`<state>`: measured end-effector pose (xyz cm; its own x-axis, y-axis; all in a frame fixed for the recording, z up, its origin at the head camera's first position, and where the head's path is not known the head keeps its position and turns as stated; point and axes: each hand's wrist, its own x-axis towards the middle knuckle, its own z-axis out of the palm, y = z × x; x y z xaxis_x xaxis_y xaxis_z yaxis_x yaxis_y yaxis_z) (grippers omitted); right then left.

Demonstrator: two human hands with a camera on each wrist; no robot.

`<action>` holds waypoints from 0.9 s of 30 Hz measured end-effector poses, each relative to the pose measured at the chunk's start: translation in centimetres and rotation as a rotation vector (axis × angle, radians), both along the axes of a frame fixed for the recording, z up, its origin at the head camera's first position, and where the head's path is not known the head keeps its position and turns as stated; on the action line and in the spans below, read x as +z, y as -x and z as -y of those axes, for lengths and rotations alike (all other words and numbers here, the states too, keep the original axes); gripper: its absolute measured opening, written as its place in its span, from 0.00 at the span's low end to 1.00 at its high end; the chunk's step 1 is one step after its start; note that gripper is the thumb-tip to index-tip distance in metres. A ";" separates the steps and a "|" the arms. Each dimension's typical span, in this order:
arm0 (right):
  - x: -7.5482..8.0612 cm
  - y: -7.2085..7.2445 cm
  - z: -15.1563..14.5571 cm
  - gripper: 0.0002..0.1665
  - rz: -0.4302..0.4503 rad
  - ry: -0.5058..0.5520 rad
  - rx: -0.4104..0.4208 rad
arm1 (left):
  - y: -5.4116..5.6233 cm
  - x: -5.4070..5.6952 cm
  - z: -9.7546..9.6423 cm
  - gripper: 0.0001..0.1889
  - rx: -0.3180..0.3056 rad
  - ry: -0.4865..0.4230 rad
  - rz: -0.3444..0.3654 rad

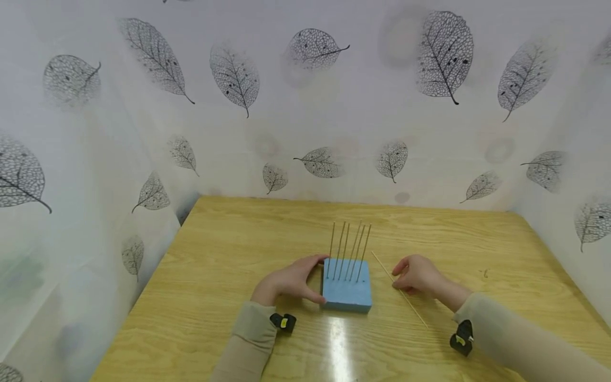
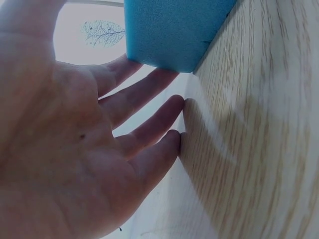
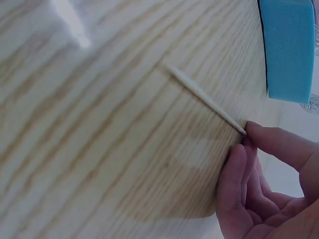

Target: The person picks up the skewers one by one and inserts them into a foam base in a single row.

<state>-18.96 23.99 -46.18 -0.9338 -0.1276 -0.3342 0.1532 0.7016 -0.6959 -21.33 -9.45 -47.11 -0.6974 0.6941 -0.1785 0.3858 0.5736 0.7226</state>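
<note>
A light blue foam block [image 1: 347, 294] sits on the wooden table, with several thin brown sticks [image 1: 331, 241] standing upright in a row in it. My left hand [image 1: 295, 278] holds the block at its left side, thumb at the near corner and fingertips at the far one. In the left wrist view, two fingers reach the block's edge [image 2: 169, 35] while the other two touch the table. Right of the block, my right hand [image 1: 421, 277] pinches a thin pale wooden stick [image 3: 202, 94] between thumb and index finger. This stick lies slanted, low along the tabletop.
The wooden table [image 1: 229, 244] reaches back to a pale curtain [image 1: 353, 122] printed with leaf skeletons, which also hangs at both sides. A small dark mark [image 1: 485, 273] shows on the right of the table. Black cameras sit on both wrists.
</note>
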 end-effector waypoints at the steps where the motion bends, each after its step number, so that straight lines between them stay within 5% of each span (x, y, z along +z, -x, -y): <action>1: 0.0 0.0 0.0 0.15 0.001 0.002 0.004 | 0.0 0.0 0.0 0.55 0.000 -0.002 0.001; 8: 0.5 0.2 -0.3 0.16 0.022 0.049 -0.021 | 0.0 0.0 0.0 0.55 -0.003 -0.009 -0.011; 17: 3.4 0.7 -1.5 0.25 -0.009 0.187 -0.080 | -0.2 0.0 0.0 0.55 -0.001 -0.006 -0.013; 27: 6.4 0.1 -1.0 0.21 -0.130 0.321 -0.122 | 0.1 -0.1 -0.1 0.56 -0.002 -0.011 -0.008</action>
<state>-19.08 24.96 -39.80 -0.9807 -0.0918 -0.1724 0.1178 0.4259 -0.8971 -21.40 -9.40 -47.23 -0.6977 0.6970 -0.1657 0.3923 0.5652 0.7257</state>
